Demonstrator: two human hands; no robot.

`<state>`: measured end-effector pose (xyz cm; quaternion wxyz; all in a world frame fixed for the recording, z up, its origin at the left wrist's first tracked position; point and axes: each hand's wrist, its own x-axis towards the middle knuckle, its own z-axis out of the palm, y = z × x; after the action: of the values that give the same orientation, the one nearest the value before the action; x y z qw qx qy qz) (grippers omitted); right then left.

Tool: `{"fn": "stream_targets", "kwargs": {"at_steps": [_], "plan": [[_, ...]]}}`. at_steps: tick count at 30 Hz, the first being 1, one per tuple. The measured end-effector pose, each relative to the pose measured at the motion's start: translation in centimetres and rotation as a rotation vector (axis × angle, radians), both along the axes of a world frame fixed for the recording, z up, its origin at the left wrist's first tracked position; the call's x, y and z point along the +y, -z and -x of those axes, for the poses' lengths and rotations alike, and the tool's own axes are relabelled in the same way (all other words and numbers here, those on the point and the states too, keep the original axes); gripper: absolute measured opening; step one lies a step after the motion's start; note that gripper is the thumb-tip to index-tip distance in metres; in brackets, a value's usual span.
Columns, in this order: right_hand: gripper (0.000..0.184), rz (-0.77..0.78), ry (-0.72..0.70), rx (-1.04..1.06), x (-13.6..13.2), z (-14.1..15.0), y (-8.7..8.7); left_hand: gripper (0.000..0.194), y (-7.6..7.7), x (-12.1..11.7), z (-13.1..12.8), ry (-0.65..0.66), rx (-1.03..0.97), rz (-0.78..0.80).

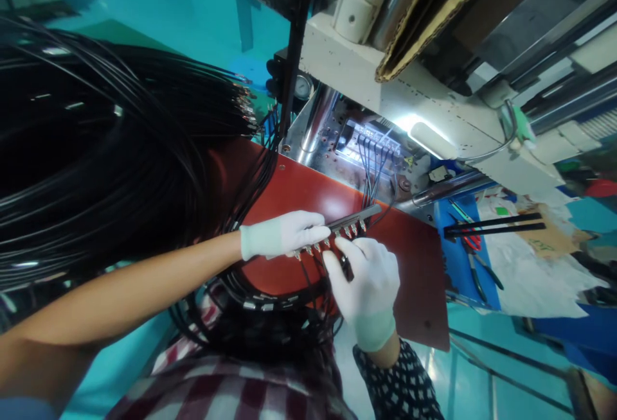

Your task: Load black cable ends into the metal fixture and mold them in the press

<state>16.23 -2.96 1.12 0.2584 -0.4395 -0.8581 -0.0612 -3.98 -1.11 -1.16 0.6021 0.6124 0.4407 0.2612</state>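
Note:
My left hand (301,230), in a white glove with a pale green cuff, is closed around a narrow metal bar (357,216). Along the bar's near edge sits a row of several small metal connectors (354,228), with thin black cables (304,275) hanging from some of them. My right hand (364,279), gloved alike, is closed at the row, its thumb and index finger bent around a cable end that they mostly hide. Both hands are over a reddish-brown board (414,279) in front of a press.
Inside the press, a lit metal mould (369,144) holds several cables that run out toward the board. A big bundle of black cables (96,150) fills the left. Pliers (477,272) lie on a blue mat at right. Cardboard (409,28) hangs above.

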Motion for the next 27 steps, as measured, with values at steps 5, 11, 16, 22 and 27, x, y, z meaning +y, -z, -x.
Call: {"fn": "stream_targets", "kwargs": {"at_steps": [5, 11, 16, 22, 27], "plan": [[0.01, 0.071, -0.025, -0.051, -0.7, 1.4, 0.2, 0.037, 0.1, 0.0, 0.0, -0.012, -0.026, 0.01], [0.015, 0.053, 0.016, -0.033, -0.1, 2.4, 1.3, 0.041, 0.4, 0.0, 0.1, -0.003, -0.034, -0.007], [0.011, 0.067, -0.007, -0.021, -0.5, 2.1, 0.9, 0.039, 0.2, -0.1, 0.0, -0.017, -0.043, 0.022], [0.013, 0.119, -0.067, -0.015, -2.6, 2.2, 0.5, 0.039, -0.4, -0.3, 0.0, -0.042, -0.046, 0.009], [0.01, 0.131, -0.055, -0.037, -2.9, 3.5, 2.0, 0.04, -0.1, -0.5, -0.3, -0.041, -0.086, 0.045]]}}
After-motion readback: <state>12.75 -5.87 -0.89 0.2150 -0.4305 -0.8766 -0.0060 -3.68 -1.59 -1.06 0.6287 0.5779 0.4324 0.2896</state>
